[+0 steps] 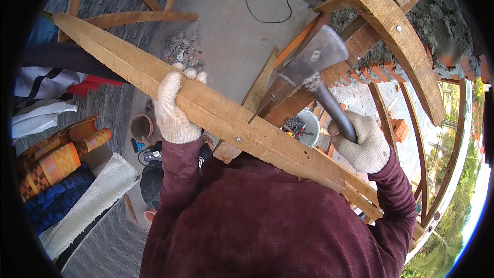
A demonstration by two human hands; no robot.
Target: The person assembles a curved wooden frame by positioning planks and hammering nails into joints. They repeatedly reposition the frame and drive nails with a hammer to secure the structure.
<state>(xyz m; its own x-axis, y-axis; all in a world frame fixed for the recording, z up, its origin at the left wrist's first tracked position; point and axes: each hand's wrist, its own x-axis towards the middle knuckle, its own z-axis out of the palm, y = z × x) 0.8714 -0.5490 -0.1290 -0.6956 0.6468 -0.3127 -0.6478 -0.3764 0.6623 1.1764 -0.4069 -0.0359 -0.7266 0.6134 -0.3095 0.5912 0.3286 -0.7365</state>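
Head view showed a long plank (206, 105) as the landmark, its long axis running from the upper left down to the lower right, across the person's chest. The left hand (174, 108), in a white knit glove, was clenched on the plank near its middle, fingers curled over the far edge and the palm on the near face. A screw head (238, 138) sat on the plank to the right of that grip. The right hand (363, 141), gloved the same way, was closed around the dark handle of a hammer (316, 67), on the far side of the plank towards its lower end. The hammer handle ran up and left from that grip, so the grey head hung above the plank, right of the left hand and not touching the wood as far as I could tell. The right hand was thus the nearer one to the tool, the left the nearer one to the plank's middle. Both forearms, in dark red sleeves, were bent, the right elbow out to the side. Beyond the plank stood a curved wooden frame (391, 25) on brick, and below the plank lay a white bucket (313, 123) and a concrete floor (231, 31)
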